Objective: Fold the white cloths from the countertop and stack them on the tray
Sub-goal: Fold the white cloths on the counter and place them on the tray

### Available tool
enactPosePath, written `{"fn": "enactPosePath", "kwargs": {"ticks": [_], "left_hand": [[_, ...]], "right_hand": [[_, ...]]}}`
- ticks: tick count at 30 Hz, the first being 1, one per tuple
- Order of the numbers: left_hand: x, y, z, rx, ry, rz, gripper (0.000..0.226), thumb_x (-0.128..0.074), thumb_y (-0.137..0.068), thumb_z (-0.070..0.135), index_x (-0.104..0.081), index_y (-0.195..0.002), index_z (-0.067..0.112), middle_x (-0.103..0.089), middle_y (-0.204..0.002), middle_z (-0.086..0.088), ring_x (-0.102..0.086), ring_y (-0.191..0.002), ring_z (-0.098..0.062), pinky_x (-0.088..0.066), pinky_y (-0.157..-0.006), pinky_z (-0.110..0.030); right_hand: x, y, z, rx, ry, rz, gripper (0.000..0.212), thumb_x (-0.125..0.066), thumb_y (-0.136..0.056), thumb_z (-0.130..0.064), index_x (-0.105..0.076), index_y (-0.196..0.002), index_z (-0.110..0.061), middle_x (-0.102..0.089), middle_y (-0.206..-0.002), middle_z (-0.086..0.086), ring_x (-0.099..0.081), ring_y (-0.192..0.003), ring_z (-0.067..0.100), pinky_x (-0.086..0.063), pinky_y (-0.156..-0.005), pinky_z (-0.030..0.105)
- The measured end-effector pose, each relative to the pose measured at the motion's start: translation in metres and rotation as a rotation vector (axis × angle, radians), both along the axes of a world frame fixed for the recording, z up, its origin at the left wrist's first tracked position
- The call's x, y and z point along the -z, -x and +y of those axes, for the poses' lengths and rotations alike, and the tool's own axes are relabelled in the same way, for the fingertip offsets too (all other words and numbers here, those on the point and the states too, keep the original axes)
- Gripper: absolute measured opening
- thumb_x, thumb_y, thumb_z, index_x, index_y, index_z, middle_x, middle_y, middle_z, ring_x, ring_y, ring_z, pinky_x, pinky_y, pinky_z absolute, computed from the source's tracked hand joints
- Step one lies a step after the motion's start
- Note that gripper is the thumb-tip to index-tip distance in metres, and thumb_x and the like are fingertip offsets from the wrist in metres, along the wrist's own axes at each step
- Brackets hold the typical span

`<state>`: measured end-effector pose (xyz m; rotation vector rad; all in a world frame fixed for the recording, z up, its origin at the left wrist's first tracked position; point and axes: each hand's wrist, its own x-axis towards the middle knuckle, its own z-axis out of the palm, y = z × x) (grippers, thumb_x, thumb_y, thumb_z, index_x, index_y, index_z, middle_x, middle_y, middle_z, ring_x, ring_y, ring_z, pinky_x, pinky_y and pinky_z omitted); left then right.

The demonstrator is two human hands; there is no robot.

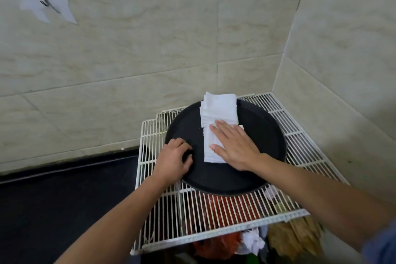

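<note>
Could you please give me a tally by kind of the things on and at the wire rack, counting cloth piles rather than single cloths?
White cloth piles: 2 (back stack, front folded cloth)
Black tray: 1
White wire rack: 1
Hands: 2 (left hand, right hand)
Total: 6

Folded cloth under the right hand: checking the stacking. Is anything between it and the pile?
Nothing visible. The cloth lies on the tray abutting the stack, under the flat right hand; the left hand rests aside.
</note>
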<state>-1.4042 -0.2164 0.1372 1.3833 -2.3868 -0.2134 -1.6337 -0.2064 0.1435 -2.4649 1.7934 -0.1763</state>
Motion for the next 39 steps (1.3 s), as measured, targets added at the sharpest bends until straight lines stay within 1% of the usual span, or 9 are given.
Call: {"fn": "enactPosePath", "kwargs": {"ticks": [3, 6, 9, 12, 16, 20, 24, 29, 39], "left_hand": [[-0.004, -0.004, 0.006, -0.043, 0.012, 0.051, 0.021, -0.064, -0.084, 0.020, -0.067, -0.103, 0.012, -0.061, -0.101, -0.001, -0.055, -0.094, -0.020, -0.049, -0.083, -0.038], [-0.013, -0.019, 0.015, -0.095, 0.079, 0.083, 0.017, -0.064, -0.083, 0.017, -0.067, -0.099, 0.011, -0.061, -0.099, -0.001, -0.055, -0.092, -0.019, -0.048, -0.082, -0.035], [-0.024, -0.044, 0.024, -0.134, 0.133, 0.061, 0.017, -0.065, -0.083, 0.018, -0.068, -0.099, 0.011, -0.062, -0.097, -0.001, -0.056, -0.089, -0.019, -0.047, -0.081, -0.034], [-0.032, -0.085, 0.041, -0.217, 0.146, 0.057, 0.019, -0.065, -0.083, 0.017, -0.068, -0.100, 0.010, -0.063, -0.095, -0.002, -0.059, -0.085, -0.022, -0.049, -0.077, -0.035], [-0.033, -0.160, 0.089, -0.359, 0.148, 0.035, 0.017, -0.065, -0.080, 0.015, -0.069, -0.096, 0.010, -0.063, -0.092, -0.005, -0.060, -0.083, -0.029, -0.050, -0.071, -0.037], [-0.031, -0.259, 0.167, -0.533, 0.128, -0.005, 0.017, -0.063, -0.083, 0.018, -0.067, -0.099, 0.011, -0.063, -0.096, -0.003, -0.061, -0.087, -0.026, -0.050, -0.069, -0.035], [-0.029, -0.374, 0.259, -0.754, 0.079, -0.041, 0.017, -0.059, -0.085, 0.023, -0.065, -0.100, 0.016, -0.061, -0.096, 0.000, -0.061, -0.089, -0.025, -0.050, -0.071, -0.037], [-0.030, -0.500, 0.375, -1.010, 0.028, -0.114, 0.018, -0.053, -0.089, 0.028, -0.061, -0.104, 0.021, -0.063, -0.098, 0.002, -0.061, -0.090, -0.022, -0.050, -0.071, -0.035], [-0.008, -0.642, 0.531, -1.385, -0.108, -0.102, 0.027, -0.051, -0.089, 0.029, -0.060, -0.113, 0.019, -0.065, -0.107, -0.001, -0.062, -0.097, -0.026, -0.051, -0.074, -0.035]], "right_hand": [[-0.003, 0.002, -0.001, -0.014, -0.015, -0.017, 0.081, 0.002, -0.085, -0.066, -0.006, -0.154, -0.025, -0.002, -0.163, -0.002, 0.004, -0.149, 0.011, 0.000, -0.120, 0.036], [-0.015, 0.001, -0.001, 0.009, 0.025, -0.054, 0.067, -0.021, -0.095, -0.061, -0.025, -0.151, -0.024, -0.019, -0.160, -0.001, -0.014, -0.147, 0.016, -0.012, -0.118, 0.037], [-0.032, -0.010, -0.001, 0.041, 0.177, -0.095, 0.054, -0.032, -0.096, -0.055, -0.054, -0.133, -0.022, -0.045, -0.145, 0.001, -0.039, -0.134, 0.021, -0.028, -0.108, 0.039], [-0.053, -0.049, 0.000, -0.027, 0.291, -0.184, 0.053, -0.032, -0.091, -0.054, -0.066, -0.114, -0.020, -0.059, -0.127, -0.001, -0.051, -0.120, 0.021, -0.036, -0.097, 0.038], [-0.072, -0.143, 0.012, -0.226, 0.321, -0.175, 0.042, -0.039, -0.092, -0.048, -0.066, -0.104, -0.018, -0.064, -0.107, -0.002, -0.055, -0.105, 0.020, -0.037, -0.089, 0.036], [-0.068, -0.266, 0.045, -0.409, 0.264, -0.168, 0.046, -0.037, -0.091, -0.050, -0.069, -0.096, -0.017, -0.067, -0.094, 0.003, -0.061, -0.093, 0.027, -0.046, -0.084, 0.042], [-0.054, -0.395, 0.098, -0.583, 0.218, -0.180, 0.034, -0.046, -0.096, -0.046, -0.067, -0.105, -0.020, -0.067, -0.102, 0.001, -0.059, -0.099, 0.024, -0.042, -0.084, 0.037], [-0.034, -0.548, 0.173, -0.757, 0.112, -0.173, 0.033, -0.041, -0.097, -0.047, -0.060, -0.112, -0.024, -0.060, -0.109, -0.005, -0.056, -0.103, 0.019, -0.042, -0.084, 0.035], [-0.013, -0.754, 0.269, -1.072, 0.055, -0.120, 0.030, -0.043, -0.096, -0.045, -0.056, -0.113, -0.025, -0.061, -0.113, -0.004, -0.062, -0.097, 0.023, -0.049, -0.077, 0.037]]}}
